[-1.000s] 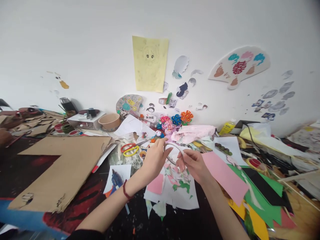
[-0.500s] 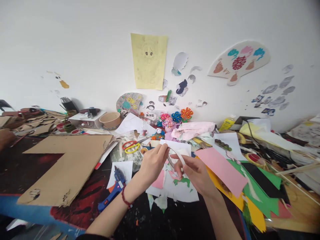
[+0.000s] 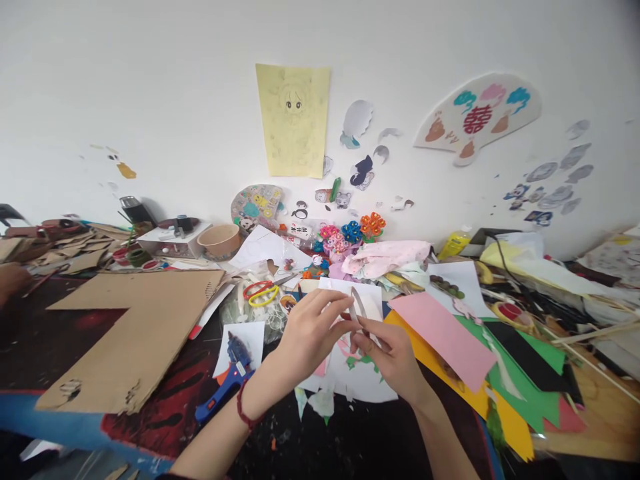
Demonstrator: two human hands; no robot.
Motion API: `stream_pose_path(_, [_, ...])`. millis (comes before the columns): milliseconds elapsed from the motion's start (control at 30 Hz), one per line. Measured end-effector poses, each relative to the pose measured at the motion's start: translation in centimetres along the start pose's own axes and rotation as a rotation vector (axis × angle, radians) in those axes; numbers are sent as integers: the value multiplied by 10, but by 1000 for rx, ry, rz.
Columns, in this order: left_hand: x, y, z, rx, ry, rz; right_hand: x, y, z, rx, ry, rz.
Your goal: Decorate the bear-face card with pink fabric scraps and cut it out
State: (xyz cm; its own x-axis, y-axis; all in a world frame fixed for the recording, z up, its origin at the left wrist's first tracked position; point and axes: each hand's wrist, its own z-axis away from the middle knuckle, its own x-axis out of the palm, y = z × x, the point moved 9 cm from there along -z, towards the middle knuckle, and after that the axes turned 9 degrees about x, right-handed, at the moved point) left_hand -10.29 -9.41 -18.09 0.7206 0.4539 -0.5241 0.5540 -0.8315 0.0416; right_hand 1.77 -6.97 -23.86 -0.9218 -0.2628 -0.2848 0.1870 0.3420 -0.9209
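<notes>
Between my two hands is a thin white strip, curved at its top. My left hand, with a dark red bracelet at the wrist, has its fingers around the strip's left side. My right hand pinches the strip from the right, its fingertips close to those of my left hand. Below them lie white paper sheets with pink and green scraps on top. A blue glue gun rests to the left of my left forearm, partly on a small white sheet.
Cut cardboard covers the left side. Red and yellow scissors lie behind the glue gun. Pink paper and green, yellow and black sheets lie at right. Another person's hand is at the far left edge.
My hands have come closer together around the strip, and its loop now looks narrower and more upright. My left hand has shifted slightly right. The view has moved a little.
</notes>
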Motion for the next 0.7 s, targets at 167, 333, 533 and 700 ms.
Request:
stream_pose_path(167, [2, 9, 2, 103, -7, -29, -1, 2, 4, -22, -10, 57])
stream_pose_path(333, [9, 20, 2, 196, -134, -57, -4, 3, 7, -51, -15, 109])
stream_pose_path(533, [14, 17, -1, 239, -174, -45, -7, 0, 7, -84, -17, 158])
stream_pose_path(700, [15, 14, -4, 262, -166, -49, -10, 4, 3, -42, -30, 174])
